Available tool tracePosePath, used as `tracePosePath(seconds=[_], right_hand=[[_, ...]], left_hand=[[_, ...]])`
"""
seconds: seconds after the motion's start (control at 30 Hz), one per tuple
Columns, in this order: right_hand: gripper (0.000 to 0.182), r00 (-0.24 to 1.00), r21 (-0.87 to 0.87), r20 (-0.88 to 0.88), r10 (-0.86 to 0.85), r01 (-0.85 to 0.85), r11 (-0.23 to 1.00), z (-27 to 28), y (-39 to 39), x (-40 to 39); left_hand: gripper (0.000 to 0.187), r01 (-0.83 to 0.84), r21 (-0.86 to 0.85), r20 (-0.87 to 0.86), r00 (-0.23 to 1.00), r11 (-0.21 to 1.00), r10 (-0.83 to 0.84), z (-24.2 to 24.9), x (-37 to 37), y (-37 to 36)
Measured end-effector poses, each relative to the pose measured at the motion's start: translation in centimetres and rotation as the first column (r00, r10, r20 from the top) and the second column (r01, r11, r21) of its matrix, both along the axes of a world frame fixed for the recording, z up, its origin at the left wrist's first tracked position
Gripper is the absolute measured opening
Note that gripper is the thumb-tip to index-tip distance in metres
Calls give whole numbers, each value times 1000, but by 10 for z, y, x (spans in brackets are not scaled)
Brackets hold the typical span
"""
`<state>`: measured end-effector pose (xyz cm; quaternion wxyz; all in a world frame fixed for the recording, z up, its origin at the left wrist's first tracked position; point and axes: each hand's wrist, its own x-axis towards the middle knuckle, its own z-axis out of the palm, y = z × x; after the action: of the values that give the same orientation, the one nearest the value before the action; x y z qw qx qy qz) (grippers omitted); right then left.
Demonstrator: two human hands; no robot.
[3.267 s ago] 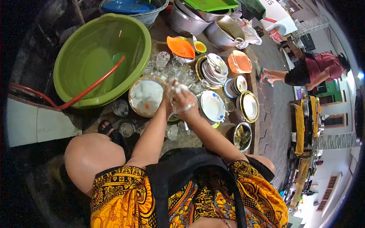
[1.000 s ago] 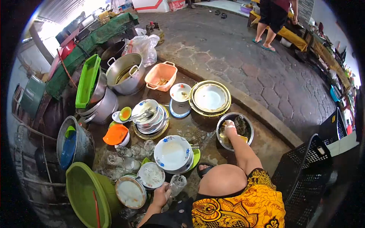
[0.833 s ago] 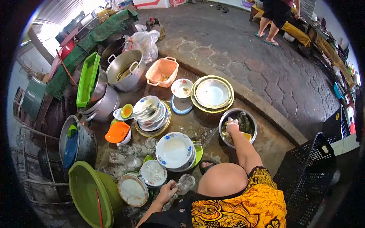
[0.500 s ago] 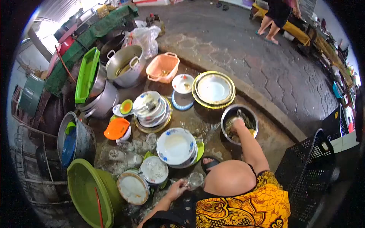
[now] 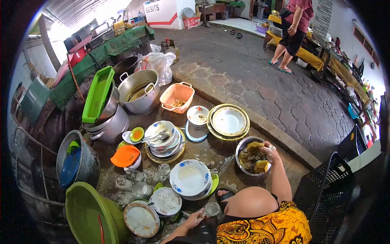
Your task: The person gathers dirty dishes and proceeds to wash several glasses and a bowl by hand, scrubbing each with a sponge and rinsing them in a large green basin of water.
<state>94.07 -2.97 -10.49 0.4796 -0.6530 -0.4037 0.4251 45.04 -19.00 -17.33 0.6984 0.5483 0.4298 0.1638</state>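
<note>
My left hand [image 5: 195, 219] is low in front of me, its fingers closed at the handle of a clear glass mug [image 5: 211, 209]. My right hand [image 5: 270, 152] is over the right rim of a steel bowl [image 5: 254, 174], fingers curled; what they grip, if anything, I cannot tell. Brown and yellowish scraps [image 5: 252, 156] lie in that bowl. Left of it stand stacked plates with a blue-flowered white dish [image 5: 189, 177] on top. A white plate with suds [image 5: 166, 201] and a brown-rimmed plate [image 5: 141, 219] sit near my left hand.
A green tub [image 5: 87, 215] stands at lower left, with glasses [image 5: 142, 189] beyond it. Large pots [image 5: 140, 95] and an orange basket [image 5: 177, 97] are farther back. Black crates [image 5: 321, 187] stand at right. A concrete kerb [image 5: 284, 146] crosses behind the bowl; a person [image 5: 292, 32] stands beyond.
My right hand has risen from inside the steel bowl to its right rim, uncovering more scraps. My left hand stays at the mug. The view has tilted up, showing more of the person behind.
</note>
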Motion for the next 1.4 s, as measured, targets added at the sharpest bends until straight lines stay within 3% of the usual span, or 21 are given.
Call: tracePosePath(seconds=[0.13, 0.17, 0.23, 0.3, 0.47, 0.5, 0.6, 0.67, 0.7, 0.73, 0.77, 0.8, 0.83, 0.87, 0.93, 1.07, 1.13, 1.2, 1.27, 1.33, 1.4], right_hand=[[14, 968, 148, 7, -250, 246, 958, -31, 10, -8], [25, 988, 174, 103, -115, 96, 980, -34, 10, -1], [23, 960, 138, 160, -229, 208, 968, -16, 10, -16], [21, 897, 83, 276, -346, 336, 938, 6, 13, -25], [31, 805, 191, -157, -572, 593, 782, 36, 25, -38], [32, 760, 105, -390, -520, 597, 795, 42, 25, -36], [35, 588, 5, -723, -363, 530, 848, 35, 21, -30], [32, 979, 284, -199, 47, 12, 959, -20, 9, -6], [34, 967, 2, -205, -152, 155, 988, -25, 12, -3], [37, 931, -276, -151, -333, 284, 918, -27, 25, -3], [39, 877, -131, -287, -384, 362, 923, -9, 16, -31], [39, 902, 10, 284, -325, 336, 942, -50, 21, -10], [32, 870, -64, 389, -305, 355, 933, -16, 14, -39], [32, 765, -30, 604, -225, 304, 952, -1, 9, -54], [30, 521, 18, 850, -81, 124, 992, -66, 17, -23], [35, 496, -144, 867, 38, 177, 974, -65, 10, -38], [32, 430, -300, 887, 166, 264, 917, -45, 10, -54], [34, 537, -290, 837, 103, 277, 916, -55, 24, -49], [28, 868, -189, 495, -31, 142, 972, -9, 31, -87], [34, 886, 127, 463, -4, -62, 990, 6, 43, -125], [37, 891, 199, 447, 80, -186, 962, 18, 57, -171]], left_hand=[[14, 103, -161, 56, 994, 982, -95, 14, -6, 13], [14, 97, -146, -7, 995, 984, -99, 15, -8, 13], [14, 93, -138, -74, 992, 986, -104, 7, -12, 9], [18, -155, -549, -9, 984, 821, 179, -7, -14, 7], [20, 173, -75, -164, 969, 982, -184, -30, -33, 4], [20, 253, 35, -240, 941, 967, -237, -28, -33, 4], [20, 247, -105, -315, 911, 963, -268, -1, -33, 8], [42, 493, -116, -477, 734, 862, -483, 21, -27, 19], [39, 465, 182, -478, 812, 866, -336, 16, -33, 11], [35, 325, 227, -398, 891, 918, -217, 21, -35, 7], [34, 376, 262, -436, 868, 889, -239, 30, -34, 12], [35, 352, 343, -437, 880, 871, -184, 25, -39, 10], [33, 276, 181, -430, 885, 944, -177, 73, -30, 20], [33, 242, 378, -357, 929, 894, -100, 59, -37, 15], [32, 168, 87, -349, 928, 982, -128, 79, -37, 22], [27, 54, 31, -365, 930, 998, -39, 93, -34, 25], [26, 121, 222, -344, 938, 967, -38, 98, -36, 27], [28, 114, 192, -334, 942, 975, -44, 103, -38, 27], [29, 113, 160, -319, 946, 980, -57, 109, -37, 28], [29, 82, 139, -324, 945, 987, -33, 115, -36, 30], [28, 43, 164, -334, 942, 986, 15, 118, -32, 33]])
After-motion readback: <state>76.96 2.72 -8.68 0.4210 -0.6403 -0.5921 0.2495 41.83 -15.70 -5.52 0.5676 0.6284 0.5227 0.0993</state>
